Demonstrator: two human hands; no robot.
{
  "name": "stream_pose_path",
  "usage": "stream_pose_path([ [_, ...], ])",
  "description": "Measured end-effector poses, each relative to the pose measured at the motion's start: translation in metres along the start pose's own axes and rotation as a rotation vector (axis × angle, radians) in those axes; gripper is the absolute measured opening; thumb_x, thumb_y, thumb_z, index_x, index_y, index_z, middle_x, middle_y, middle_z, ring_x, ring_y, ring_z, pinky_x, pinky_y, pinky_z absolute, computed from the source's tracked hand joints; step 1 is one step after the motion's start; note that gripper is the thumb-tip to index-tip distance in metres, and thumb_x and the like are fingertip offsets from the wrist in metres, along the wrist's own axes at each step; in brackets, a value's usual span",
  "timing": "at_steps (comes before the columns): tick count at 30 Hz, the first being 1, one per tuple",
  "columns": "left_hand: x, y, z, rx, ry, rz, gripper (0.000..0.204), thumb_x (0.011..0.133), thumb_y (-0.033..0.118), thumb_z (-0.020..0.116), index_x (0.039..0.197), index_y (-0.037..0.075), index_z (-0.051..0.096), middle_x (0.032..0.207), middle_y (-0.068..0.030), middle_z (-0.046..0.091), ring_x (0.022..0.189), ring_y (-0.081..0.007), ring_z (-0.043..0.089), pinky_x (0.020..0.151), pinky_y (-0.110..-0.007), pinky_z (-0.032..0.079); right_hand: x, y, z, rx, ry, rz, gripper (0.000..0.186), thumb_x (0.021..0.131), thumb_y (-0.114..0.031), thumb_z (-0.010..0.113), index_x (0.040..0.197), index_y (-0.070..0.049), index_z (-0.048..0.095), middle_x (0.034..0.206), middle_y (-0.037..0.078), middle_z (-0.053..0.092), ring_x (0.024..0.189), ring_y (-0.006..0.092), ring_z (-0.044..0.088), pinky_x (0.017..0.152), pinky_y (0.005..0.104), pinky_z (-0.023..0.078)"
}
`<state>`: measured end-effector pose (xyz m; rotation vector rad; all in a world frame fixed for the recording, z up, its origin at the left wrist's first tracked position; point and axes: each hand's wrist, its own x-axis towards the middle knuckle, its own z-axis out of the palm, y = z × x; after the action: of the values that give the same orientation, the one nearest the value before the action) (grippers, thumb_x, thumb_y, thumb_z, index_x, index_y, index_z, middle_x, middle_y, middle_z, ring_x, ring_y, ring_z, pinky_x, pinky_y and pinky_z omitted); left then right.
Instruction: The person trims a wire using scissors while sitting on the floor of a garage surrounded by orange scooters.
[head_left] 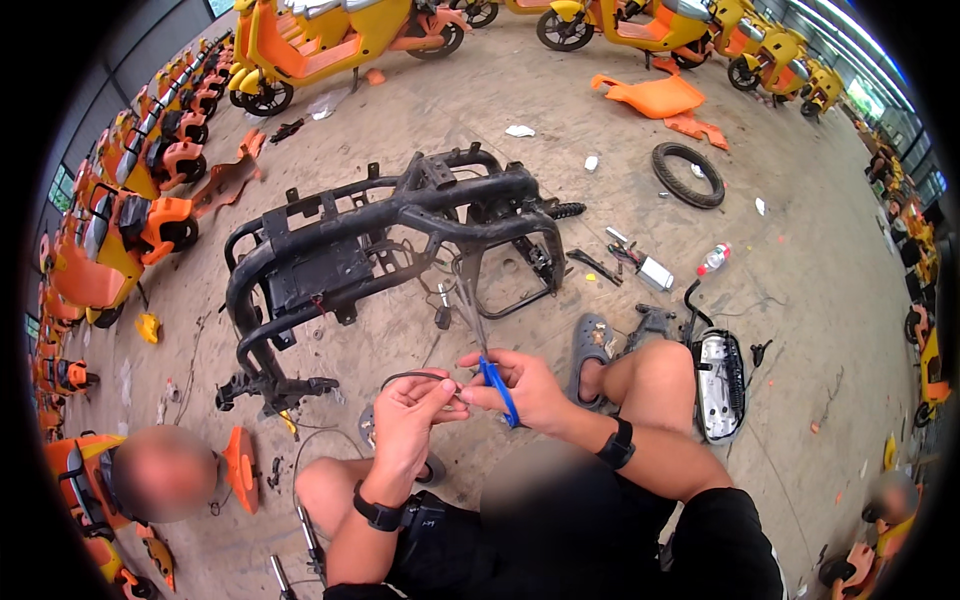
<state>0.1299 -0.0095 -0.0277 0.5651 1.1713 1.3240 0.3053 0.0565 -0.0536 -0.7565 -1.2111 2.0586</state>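
Observation:
A thin black cable point(408, 376) is pinched between the thumb and fingers of my left hand point(408, 418). Blue-handled scissors point(498, 392) rest in my right hand point(530, 388), their blades pointing away from me. The right fingertips meet the left ones at the cable, whose end is hidden between them. Just beyond both hands lies a bare black scooter frame point(420, 215) on the floor. Loose wires and a small connector point(443, 316) hang from its near side, close to the scissor blades.
To the right lie a silver and black part point(720, 385), a white box with wires point(655, 274), a plastic bottle point(714, 259) and a tire point(688, 175). Orange panels point(655, 95) are farther off. Yellow and orange scooters point(340, 45) line the hall. Tools point(311, 540) lie by my left knee.

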Motion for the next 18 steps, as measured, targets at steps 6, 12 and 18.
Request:
stream_pose_path([
  [6,0.000,-0.003,0.006,0.079,0.071,0.074,0.024,0.091,0.006,0.067,0.109,-0.008,0.058,0.094,-0.0172,0.069,0.073,-0.0191,0.068,0.061,-0.030,0.059,-0.002,-0.002,-0.002,0.017,0.005,-0.002,0.050,0.084,-0.008,0.077,0.128,0.000,0.055,0.097,0.009,0.069,0.091,0.0120,0.065,0.079,0.0260,0.052],
  [12,0.012,-0.025,-0.002,0.122,0.116,0.167,0.024,0.092,0.008,0.067,0.109,-0.006,0.057,0.092,-0.0165,0.068,0.064,-0.0172,0.065,0.055,-0.029,0.057,0.005,0.006,-0.012,-0.056,-0.026,-0.135,0.053,0.081,-0.010,0.080,0.127,0.001,0.056,0.094,0.007,0.068,0.085,0.0096,0.062,0.075,0.0256,0.050],
  [18,0.013,-0.026,0.009,0.163,0.155,0.231,0.021,0.092,0.008,0.066,0.107,-0.004,0.058,0.090,-0.0158,0.068,0.060,-0.0159,0.063,0.052,-0.028,0.056,-0.002,-0.002,-0.012,-0.061,0.033,-0.100,0.054,0.076,-0.010,0.079,0.122,0.005,0.057,0.093,0.008,0.070,0.084,0.0100,0.063,0.076,0.0252,0.050],
])
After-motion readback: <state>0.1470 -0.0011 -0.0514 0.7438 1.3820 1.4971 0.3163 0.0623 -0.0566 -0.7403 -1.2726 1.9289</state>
